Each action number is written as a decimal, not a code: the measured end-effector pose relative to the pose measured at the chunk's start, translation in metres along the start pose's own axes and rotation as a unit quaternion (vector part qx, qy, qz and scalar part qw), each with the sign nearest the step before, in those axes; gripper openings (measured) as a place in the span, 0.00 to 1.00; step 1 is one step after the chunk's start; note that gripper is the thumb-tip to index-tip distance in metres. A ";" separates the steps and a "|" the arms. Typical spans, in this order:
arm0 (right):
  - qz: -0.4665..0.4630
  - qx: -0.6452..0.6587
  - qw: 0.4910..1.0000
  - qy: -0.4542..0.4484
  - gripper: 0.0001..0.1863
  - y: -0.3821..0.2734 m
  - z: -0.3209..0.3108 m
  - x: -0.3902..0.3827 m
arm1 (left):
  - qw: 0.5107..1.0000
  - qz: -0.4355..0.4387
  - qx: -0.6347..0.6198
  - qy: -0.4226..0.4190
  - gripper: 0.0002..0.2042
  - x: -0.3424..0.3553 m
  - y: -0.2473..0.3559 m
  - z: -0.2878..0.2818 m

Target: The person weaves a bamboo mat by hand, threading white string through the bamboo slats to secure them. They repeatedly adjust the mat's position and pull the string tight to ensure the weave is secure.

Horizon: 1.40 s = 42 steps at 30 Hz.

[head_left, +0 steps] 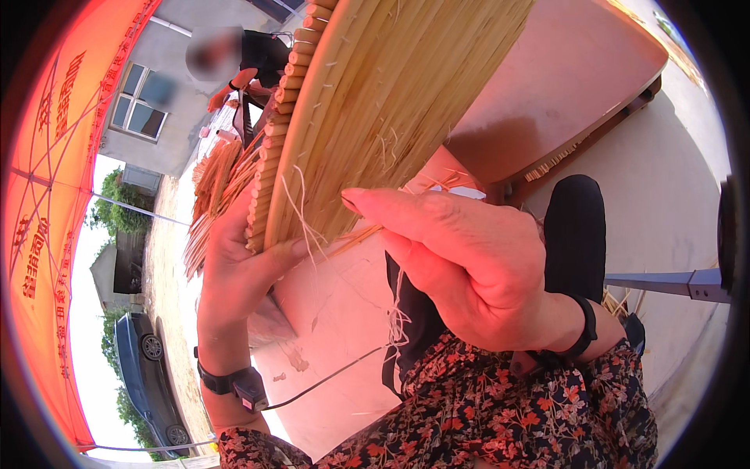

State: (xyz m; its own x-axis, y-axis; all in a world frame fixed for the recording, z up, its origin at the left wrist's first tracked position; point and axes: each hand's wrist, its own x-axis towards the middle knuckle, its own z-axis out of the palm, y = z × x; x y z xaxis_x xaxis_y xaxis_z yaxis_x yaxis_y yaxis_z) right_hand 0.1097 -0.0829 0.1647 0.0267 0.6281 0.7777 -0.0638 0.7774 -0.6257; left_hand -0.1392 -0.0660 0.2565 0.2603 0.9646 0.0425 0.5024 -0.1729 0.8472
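Note:
A pale yellow panel of bound reeds rises across the top middle, stitched with light thread along a rod beside its row of round stick ends. My left hand grips the panel's lower left edge, thumb on the front, fingers mostly hidden behind. My right hand is closed in a pinch on thin straw strands at the panel's lower part, with index finger and thumb pointing left. Loose white threads dangle over the panel and below the right hand.
Another person works at the upper left, beside piles of reed sticks. A pinkish board-topped table stands at upper right. A red canopy borders the left; a dark car is parked outside. A metal bar runs at right.

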 end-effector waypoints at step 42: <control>-0.004 -0.005 0.999 -0.054 0.14 0.041 0.020 0.007 | 0.998 0.035 0.011 -0.053 0.37 0.008 -0.025 -0.013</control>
State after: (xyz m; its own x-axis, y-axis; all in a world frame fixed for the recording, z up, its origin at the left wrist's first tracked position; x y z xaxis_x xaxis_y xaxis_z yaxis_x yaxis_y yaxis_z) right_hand 0.0873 -0.0474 0.1460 -0.0812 0.6154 0.7840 -0.0531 0.7828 -0.6200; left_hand -0.1606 -0.0516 0.2431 0.3808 0.9236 0.0436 0.4973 -0.2444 0.8325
